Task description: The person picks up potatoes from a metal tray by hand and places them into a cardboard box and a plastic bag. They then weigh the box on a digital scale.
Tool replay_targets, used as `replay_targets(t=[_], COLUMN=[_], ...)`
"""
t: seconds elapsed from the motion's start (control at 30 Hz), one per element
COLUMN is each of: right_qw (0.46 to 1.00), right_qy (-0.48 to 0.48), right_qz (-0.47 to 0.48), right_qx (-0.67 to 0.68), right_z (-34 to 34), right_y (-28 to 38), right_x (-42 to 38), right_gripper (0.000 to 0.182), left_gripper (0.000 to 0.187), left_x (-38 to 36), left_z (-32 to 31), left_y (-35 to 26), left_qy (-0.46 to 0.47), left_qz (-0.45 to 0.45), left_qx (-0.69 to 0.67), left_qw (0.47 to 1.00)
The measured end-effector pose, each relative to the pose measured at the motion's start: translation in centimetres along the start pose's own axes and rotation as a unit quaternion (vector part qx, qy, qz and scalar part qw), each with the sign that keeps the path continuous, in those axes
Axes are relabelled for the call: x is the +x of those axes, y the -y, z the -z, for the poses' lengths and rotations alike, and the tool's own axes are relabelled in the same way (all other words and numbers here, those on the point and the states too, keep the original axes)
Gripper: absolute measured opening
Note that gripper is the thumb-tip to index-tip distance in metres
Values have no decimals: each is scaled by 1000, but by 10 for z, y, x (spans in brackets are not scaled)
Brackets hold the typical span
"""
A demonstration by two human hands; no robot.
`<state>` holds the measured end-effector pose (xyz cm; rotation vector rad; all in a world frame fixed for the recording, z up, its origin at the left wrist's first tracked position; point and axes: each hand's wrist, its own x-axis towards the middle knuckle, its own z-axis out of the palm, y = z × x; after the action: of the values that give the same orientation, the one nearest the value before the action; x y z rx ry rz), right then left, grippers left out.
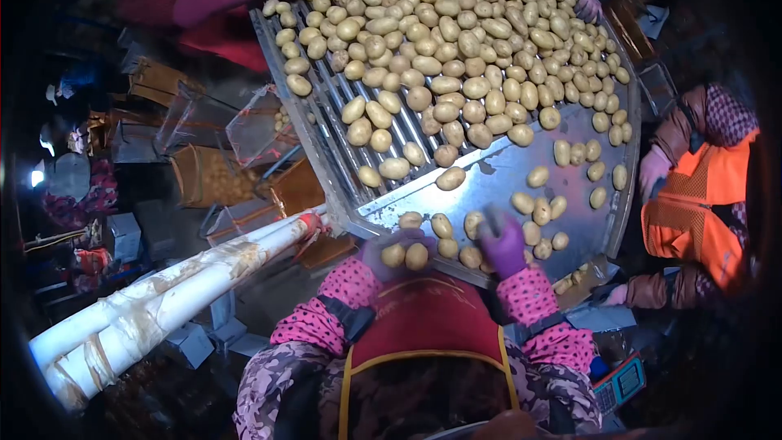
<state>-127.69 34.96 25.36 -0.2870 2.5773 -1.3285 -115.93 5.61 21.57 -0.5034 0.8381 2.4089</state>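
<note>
Left hand point(401, 237), gloved, is gripping two potatoes point(416, 257), cupping them side by side against the palm; the curl is probably keeping them from rolling off. Right hand point(505, 249), also gloved, is reaching over the near edge of the metal plate point(505, 167), fingers bending down by a pale potato point(473, 224). Motion is blurring the fingertips, so cannot tell if it is open or closed on anything.

Loose potatoes point(448, 248) are lying between the hands, close to the edge; a few more are sitting just beyond and to the right of the right hand. They are resting singly or in small groups, likely because the smooth plate is letting them roll and spread. Farther out, ahead of both hands, the big potato pile point(489, 33) is covering most of the slatted bed point(330, 106), with slats showing on the left side.

Behind the hands, the red apron point(432, 318) is facing the plate edge. Off to the left of the left hand, white pipes point(171, 301) are slanting toward the table corner. Well to the right of the right hand, a co-worker in an orange vest point(705, 191) is standing by the side rail; other workers' hands are reaching in at the far sides.
</note>
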Motion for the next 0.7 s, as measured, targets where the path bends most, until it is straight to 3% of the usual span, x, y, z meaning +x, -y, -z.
replay_targets(t=[0.03, 0.1, 0.17, 0.27, 0.33, 0.43, 0.53, 0.57, 0.63, 0.67, 0.7], right_qw=[984, 975, 966, 953, 932, 926, 920, 927, 941, 953, 963], right_qy=[99, 142, 161, 179, 220, 220, 245, 241, 233, 224, 213], right_qz=[130, 121, 112, 82, 53, 80, 71, 69, 65, 52, 39], right_qx=[-75, -124, -168, -232, -283, -298, -298, -278, -238, -199, -160], right_z=[-22, -36, -48, -72, -77, -86, -87, -86, -84, -85, -83], right_y=[8, 41, 48, 41, 51, 33, 23, 20, 11, 6, 7], right_x=[-13, -20, -20, -13, -6, -2, 3, 4, 7, 8, 9], right_gripper=[48, 51, 57, 66, 68, 66, 58, 56, 50, 50, 49], left_gripper=[43, 44, 44, 47, 39, 40, 48, 57, 56, 55, 56], left_x=[-5, -26, -16, -20, -30, -41, -25, -13, 6, 15, 21], left_z=[-8, -86, -31, -24, -35, -73, -47, -14, -6, -5, -5], left_y=[-8, -47, 0, 4, -7, -43, -62, -51, -59, -61, -57], left_qy=[-21, -58, -23, -26, -6, -83, -79, -152, -190, -202, -231], left_qz=[17, 54, 8, -45, -109, -88, -123, -67, -189, -242, -233], left_qx=[-20, -224, -130, 38, 322, 200, 165, 177, 452, 574, 694], left_qw=[999, 971, 991, 998, 941, 972, 975, 970, 851, 756, 640])
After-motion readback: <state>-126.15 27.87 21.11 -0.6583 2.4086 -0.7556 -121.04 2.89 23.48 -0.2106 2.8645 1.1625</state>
